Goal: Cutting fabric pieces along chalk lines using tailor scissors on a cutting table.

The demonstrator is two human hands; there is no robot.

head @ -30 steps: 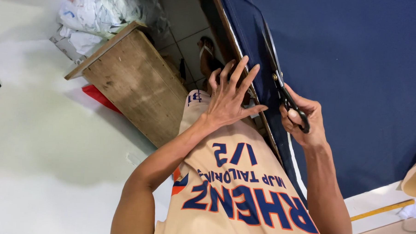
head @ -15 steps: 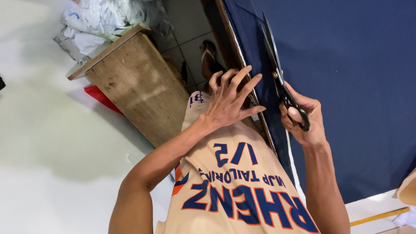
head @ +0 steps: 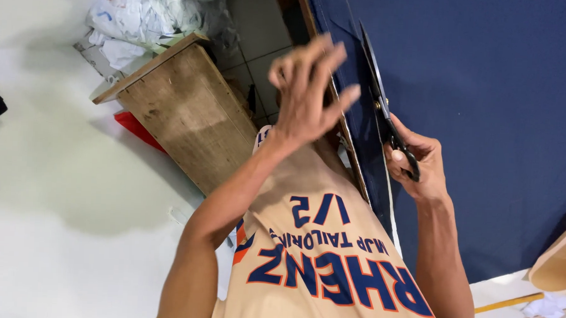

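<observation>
We see a pair of black scissors [head: 378, 99] lying along the near edge of a spread of dark navy cloth [head: 485, 109], which fills the frame from twelve round to four o'clock. The blades run up toward twelve o'clock, close together, and the handles sit low, toward five o'clock of the blades. The right hand [head: 418, 162] is clenched around those handles, fingers through the loops, resting on the cloth just right of centre.

The left hand [head: 310, 94] is raised at about eleven o'clock of the right one, just beside the blades. Its fingers are spread and loosely curled, blurred, and it grasps nothing; we cannot tell whether the fingertips touch the cloth edge.

A narrow pale strip [head: 391, 213] runs along the cloth edge toward six o'clock, under the right forearm. Between the arms we see the front of a tan shirt [head: 317, 267] with dark blue and orange print.

Farther out, at ten o'clock, stands a wooden box [head: 190, 112] with a heap of white bags and cloth [head: 144, 16] beyond it at eleven. A red object [head: 137, 127] shows at the box's foot. At four o'clock, a tan paper piece [head: 558, 262] overlaps the cloth's corner.
</observation>
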